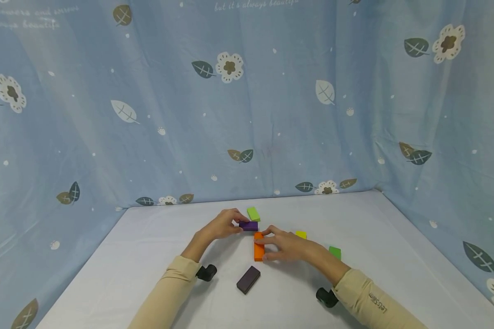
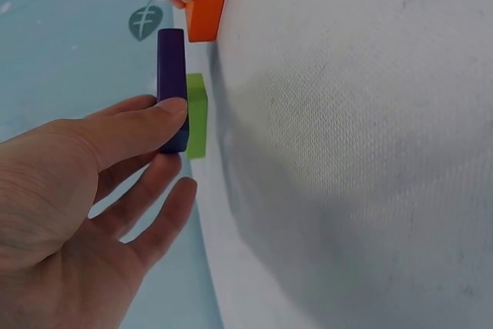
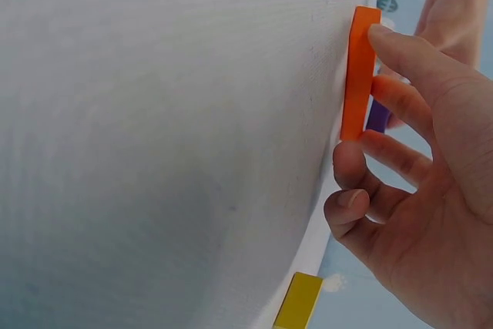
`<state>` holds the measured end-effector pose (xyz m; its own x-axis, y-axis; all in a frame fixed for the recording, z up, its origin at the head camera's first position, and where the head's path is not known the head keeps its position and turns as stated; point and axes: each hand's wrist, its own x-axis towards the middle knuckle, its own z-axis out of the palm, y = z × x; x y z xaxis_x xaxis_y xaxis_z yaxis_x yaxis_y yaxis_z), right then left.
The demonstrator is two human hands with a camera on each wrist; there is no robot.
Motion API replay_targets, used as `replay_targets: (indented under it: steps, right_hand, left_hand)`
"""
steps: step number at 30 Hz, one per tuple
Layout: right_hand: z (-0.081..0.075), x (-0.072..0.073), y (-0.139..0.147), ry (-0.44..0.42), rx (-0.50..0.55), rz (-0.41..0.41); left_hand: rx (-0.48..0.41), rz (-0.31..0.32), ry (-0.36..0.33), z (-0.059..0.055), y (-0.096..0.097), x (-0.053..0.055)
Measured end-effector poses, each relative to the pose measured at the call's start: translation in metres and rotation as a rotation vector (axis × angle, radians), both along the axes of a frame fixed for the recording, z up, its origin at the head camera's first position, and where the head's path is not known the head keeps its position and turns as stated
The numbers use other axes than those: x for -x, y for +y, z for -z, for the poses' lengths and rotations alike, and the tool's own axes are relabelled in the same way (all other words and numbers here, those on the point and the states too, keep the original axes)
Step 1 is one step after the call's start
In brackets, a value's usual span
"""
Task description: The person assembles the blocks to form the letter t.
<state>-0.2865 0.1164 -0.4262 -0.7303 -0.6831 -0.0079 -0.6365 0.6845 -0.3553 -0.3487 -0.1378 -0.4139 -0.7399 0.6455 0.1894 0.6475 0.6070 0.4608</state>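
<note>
Hands meet near the middle of the white cloth-covered table point(image 1: 148, 256), each on its own block. The left hand point(image 1: 220, 226) pinches a purple rectangular wooden block point(image 1: 249, 225) between thumb and fingers; the left wrist view shows the thumb laid along one broad face point(image 2: 171, 86) with the fingers behind it, so the grip is narrow and closed on the block, which stands on a long edge. Just behind it lies a light green rectangular block point(image 1: 253, 214), flat on the table and close to the purple one; whether they touch cannot be told.

The right hand point(image 1: 286, 246) holds an orange rectangular block point(image 1: 259, 247), also up on a long edge, its length running toward the person. In the right wrist view the fingertips point(image 3: 385, 40) press one face of the orange block point(image 3: 360, 75) and the thumb sits at its near end, a narrow grip on the block. The orange block's far end comes up just beside the purple block, roughly at a right angle to it.

Nearer the person a dark purple-brown rectangular block point(image 1: 248, 279) lies flat on the cloth, well apart from both hands. A yellow block point(image 1: 301, 234) sits just beyond the right hand, and a bright green block point(image 1: 335, 252) lies to that hand's right. Blue curtain with leaf and flower print point(image 1: 271, 114) hangs behind and to both sides of the table.
</note>
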Motion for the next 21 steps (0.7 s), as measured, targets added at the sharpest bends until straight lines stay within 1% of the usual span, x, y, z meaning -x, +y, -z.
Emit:
replay_targets:
  steps: [6, 11, 16, 21]
  right_hand:
    - [-0.0001, -0.0008, 0.0004, 0.000, 0.006, -0.004]
    - [0.0004, -0.0006, -0.0005, 0.004, 0.006, -0.005]
    - [0.0000, -0.0011, -0.0008, 0.003, 0.004, -0.004]
    - [-0.0007, -0.0020, -0.0010, 0.001, 0.008, -0.007]
  left_hand:
    - [0.015, 0.017, 0.040, 0.0011, 0.0026, 0.0008]
    - [0.025, 0.021, 0.045, 0.0032, 0.0028, 0.0000]
    - [0.041, 0.007, 0.027, 0.0067, 0.0033, 0.0014]
    - [0.048, -0.010, -0.009, 0.0085, 0.0046, 0.0007]
